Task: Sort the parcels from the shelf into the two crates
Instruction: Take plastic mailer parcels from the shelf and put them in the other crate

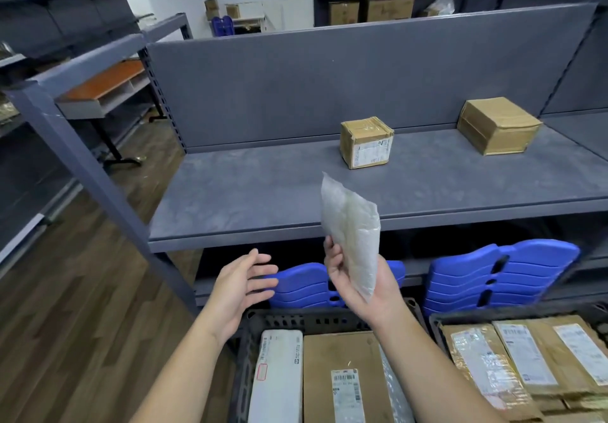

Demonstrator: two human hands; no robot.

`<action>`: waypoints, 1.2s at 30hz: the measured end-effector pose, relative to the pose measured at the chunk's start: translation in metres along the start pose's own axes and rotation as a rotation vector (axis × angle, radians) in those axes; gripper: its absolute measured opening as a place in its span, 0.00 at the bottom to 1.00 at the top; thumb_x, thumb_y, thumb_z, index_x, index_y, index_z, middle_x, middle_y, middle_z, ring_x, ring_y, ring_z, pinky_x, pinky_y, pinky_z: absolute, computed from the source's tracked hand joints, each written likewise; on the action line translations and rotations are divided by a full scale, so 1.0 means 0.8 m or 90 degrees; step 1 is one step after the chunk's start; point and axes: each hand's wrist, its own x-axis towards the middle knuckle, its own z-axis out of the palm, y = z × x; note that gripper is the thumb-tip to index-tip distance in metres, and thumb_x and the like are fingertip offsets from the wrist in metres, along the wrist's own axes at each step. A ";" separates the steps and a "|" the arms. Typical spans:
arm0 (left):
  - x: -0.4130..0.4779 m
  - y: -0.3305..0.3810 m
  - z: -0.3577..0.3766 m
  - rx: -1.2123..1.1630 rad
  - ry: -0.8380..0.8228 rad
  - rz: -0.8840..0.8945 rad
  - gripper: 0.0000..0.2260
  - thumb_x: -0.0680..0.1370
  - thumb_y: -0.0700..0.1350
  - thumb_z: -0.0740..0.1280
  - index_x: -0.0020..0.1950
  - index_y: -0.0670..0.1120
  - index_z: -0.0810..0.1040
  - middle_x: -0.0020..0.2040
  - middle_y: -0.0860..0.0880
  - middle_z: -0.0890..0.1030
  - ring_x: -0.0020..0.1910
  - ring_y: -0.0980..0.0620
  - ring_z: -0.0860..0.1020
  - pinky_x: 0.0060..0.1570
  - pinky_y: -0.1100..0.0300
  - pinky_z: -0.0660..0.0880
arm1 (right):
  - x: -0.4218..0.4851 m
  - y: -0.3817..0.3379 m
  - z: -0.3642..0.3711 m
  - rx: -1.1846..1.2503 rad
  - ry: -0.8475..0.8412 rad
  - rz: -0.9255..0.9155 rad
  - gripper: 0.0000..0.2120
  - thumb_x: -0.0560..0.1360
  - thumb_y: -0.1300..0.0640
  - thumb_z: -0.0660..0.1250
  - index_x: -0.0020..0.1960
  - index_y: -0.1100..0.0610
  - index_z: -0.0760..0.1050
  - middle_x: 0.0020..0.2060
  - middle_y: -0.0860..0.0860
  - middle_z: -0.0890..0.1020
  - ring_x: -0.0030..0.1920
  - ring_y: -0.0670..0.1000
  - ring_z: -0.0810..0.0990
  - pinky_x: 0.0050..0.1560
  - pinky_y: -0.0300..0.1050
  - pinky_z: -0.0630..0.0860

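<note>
Right now the right hand holds a soft, see-through parcel by its lower end. The thumb is on one side and the fingers curl round the other. The bag stands up in the air and leans a little. It is in front of the shelf and above the back of the left crate. The left hand is open just beside it, fingers spread, holding nothing. A small box and a bigger box sit on the shelf, well apart. The left crate has a white parcel and a brown box in it. The right crate has flat brown parcels with labels. I think the job now is to choose a crate for this bag and put it in. No label shows on this side, so it helps to turn the bag and look, and the free hand can steady it. The bag looks slippery and floppy, so a firm, gentle hold is best. Lower it and lay it flat on top, don't toss it, or it may slide out over the rim.
</note>
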 end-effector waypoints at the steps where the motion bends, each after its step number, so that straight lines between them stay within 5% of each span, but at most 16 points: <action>1: -0.002 0.002 0.003 0.009 0.001 0.016 0.13 0.86 0.49 0.62 0.58 0.42 0.82 0.54 0.39 0.87 0.49 0.40 0.85 0.54 0.43 0.81 | -0.002 0.004 -0.001 0.032 -0.022 0.001 0.32 0.61 0.76 0.81 0.64 0.68 0.79 0.55 0.64 0.81 0.44 0.59 0.84 0.41 0.48 0.85; 4: -0.008 0.015 0.012 0.050 -0.021 0.104 0.07 0.83 0.43 0.68 0.58 0.47 0.83 0.59 0.42 0.85 0.54 0.44 0.85 0.57 0.45 0.81 | -0.007 0.013 -0.006 0.060 -0.047 0.025 0.34 0.60 0.75 0.82 0.65 0.67 0.80 0.65 0.63 0.81 0.56 0.63 0.84 0.53 0.54 0.84; 6: -0.011 0.031 0.018 0.076 -0.075 0.187 0.15 0.76 0.46 0.75 0.63 0.53 0.82 0.64 0.49 0.83 0.62 0.50 0.82 0.60 0.49 0.80 | -0.009 0.015 -0.008 0.019 -0.058 0.040 0.32 0.63 0.72 0.82 0.66 0.68 0.79 0.68 0.64 0.79 0.60 0.63 0.83 0.55 0.54 0.83; 10: -0.010 0.069 0.041 0.083 -0.166 0.260 0.34 0.67 0.52 0.81 0.72 0.58 0.75 0.70 0.55 0.78 0.65 0.54 0.80 0.64 0.53 0.77 | -0.010 0.021 -0.014 -0.122 -0.044 0.026 0.34 0.57 0.74 0.84 0.62 0.69 0.81 0.65 0.62 0.81 0.54 0.58 0.86 0.50 0.48 0.84; 13: -0.005 0.083 0.063 0.016 -0.171 0.249 0.34 0.70 0.42 0.81 0.73 0.52 0.74 0.66 0.50 0.81 0.59 0.51 0.83 0.58 0.52 0.81 | -0.008 0.026 -0.012 -0.190 -0.028 0.017 0.30 0.58 0.60 0.88 0.58 0.64 0.85 0.61 0.59 0.84 0.51 0.55 0.87 0.45 0.46 0.83; 17: 0.006 0.083 0.077 -0.028 -0.139 0.276 0.24 0.74 0.37 0.78 0.68 0.51 0.77 0.61 0.46 0.84 0.56 0.51 0.84 0.47 0.56 0.81 | -0.012 0.027 0.003 -0.441 0.094 -0.037 0.22 0.71 0.43 0.73 0.56 0.58 0.81 0.43 0.54 0.84 0.34 0.50 0.81 0.39 0.44 0.78; 22: 0.015 0.089 0.071 -0.083 -0.146 0.269 0.20 0.78 0.33 0.72 0.67 0.49 0.77 0.53 0.51 0.87 0.53 0.52 0.85 0.48 0.56 0.82 | -0.021 0.018 0.000 -0.485 0.090 -0.247 0.22 0.71 0.51 0.80 0.63 0.55 0.80 0.53 0.53 0.86 0.50 0.49 0.84 0.51 0.50 0.82; 24: 0.017 0.091 0.066 -0.087 -0.143 0.270 0.21 0.78 0.33 0.72 0.68 0.49 0.77 0.54 0.51 0.87 0.54 0.53 0.85 0.48 0.56 0.82 | -0.023 0.012 0.002 -0.489 0.084 -0.291 0.24 0.72 0.50 0.76 0.66 0.57 0.78 0.57 0.54 0.86 0.54 0.51 0.84 0.55 0.54 0.82; 30: 0.017 0.093 0.060 -0.045 -0.136 0.287 0.23 0.78 0.34 0.73 0.69 0.51 0.77 0.54 0.52 0.87 0.55 0.54 0.85 0.49 0.58 0.82 | -0.026 -0.001 0.015 -0.612 0.104 -0.380 0.14 0.81 0.60 0.70 0.66 0.57 0.78 0.55 0.55 0.87 0.55 0.55 0.86 0.49 0.46 0.82; 34: 0.018 0.095 0.051 -0.009 -0.107 0.301 0.23 0.76 0.39 0.77 0.65 0.61 0.80 0.63 0.51 0.84 0.64 0.51 0.81 0.62 0.51 0.78 | -0.028 -0.016 0.019 -0.781 0.085 -0.496 0.30 0.80 0.74 0.59 0.70 0.43 0.75 0.62 0.45 0.84 0.60 0.46 0.83 0.58 0.43 0.81; 36: 0.020 0.098 0.045 -0.015 -0.086 0.288 0.21 0.76 0.40 0.77 0.64 0.58 0.81 0.60 0.51 0.85 0.63 0.49 0.82 0.62 0.50 0.79 | -0.030 -0.029 0.013 -0.952 0.075 -0.559 0.38 0.78 0.76 0.56 0.70 0.35 0.74 0.72 0.41 0.74 0.61 0.45 0.82 0.62 0.46 0.80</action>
